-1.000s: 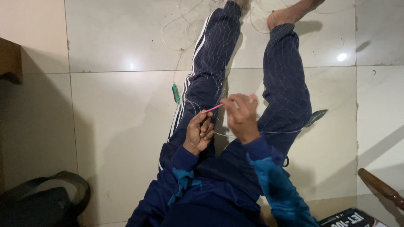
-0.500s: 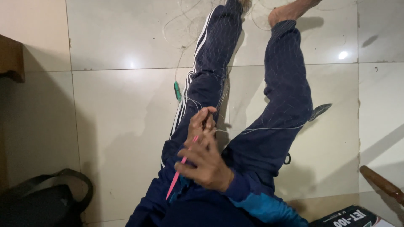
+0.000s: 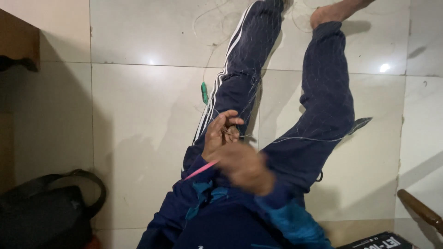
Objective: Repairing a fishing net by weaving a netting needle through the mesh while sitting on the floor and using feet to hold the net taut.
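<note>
I sit on a tiled floor with my legs in dark blue striped trousers stretched out ahead. A fine, thin net thread lies across both legs. My left hand pinches the thread above my left thigh. Just below it my right hand is blurred by motion and holds a slim pink needle that points left toward my body. A small green piece hangs on a thread by my left leg.
A black bag rests at the lower left. Wooden furniture stands at the upper left. A wooden stick and a dark box are at the lower right. Loose thread loops lie near my feet.
My right hand has swung from in front of my right thigh down and left toward my body, carrying the pink needle. My left hand stayed on the thread.
</note>
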